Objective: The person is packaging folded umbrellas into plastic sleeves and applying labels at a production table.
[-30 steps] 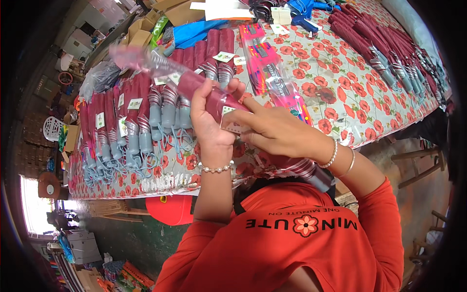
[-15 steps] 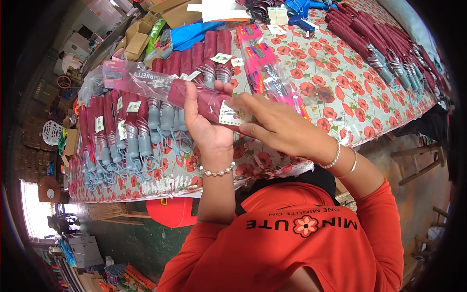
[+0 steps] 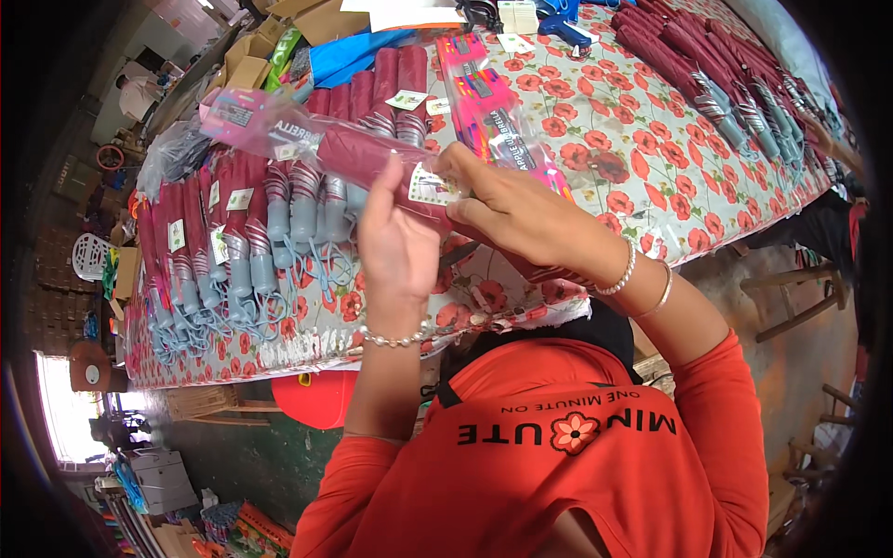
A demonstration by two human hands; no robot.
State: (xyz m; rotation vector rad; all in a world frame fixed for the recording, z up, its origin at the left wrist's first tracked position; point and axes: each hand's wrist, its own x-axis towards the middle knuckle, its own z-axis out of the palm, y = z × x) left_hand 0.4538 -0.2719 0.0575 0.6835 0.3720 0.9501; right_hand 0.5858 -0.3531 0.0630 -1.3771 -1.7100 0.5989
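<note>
A folded maroon umbrella [image 3: 358, 153] lies slantwise above the table, partly inside a clear plastic sleeve [image 3: 284, 126] with a pink end. My left hand [image 3: 400, 246] closes on it from below, thumb along its near side and the other fingers mostly hidden. Near a white printed tag [image 3: 430, 186], my right hand [image 3: 521, 209] grips the umbrella's right part with bent fingers. The handle end is hidden beneath the right hand and forearm. More folded umbrellas [image 3: 246, 219] with grey handles and cord loops lie in rows to the left, many tagged.
Flat pink printed sleeves [image 3: 493, 112] lie beyond my hands on the floral tablecloth [image 3: 642, 177]. Another pile of maroon umbrellas [image 3: 707, 74] is at the far right. A blue tool [image 3: 569, 35], white cards [image 3: 518, 17] and cardboard boxes [image 3: 246, 70] sit at the back. A red stool [image 3: 316, 398] stands below the table edge.
My left hand's thumb has shifted lower on the umbrella, and its fingertips no longer show beyond the far side. The umbrella, sleeve and both hands sit slightly further left in view.
</note>
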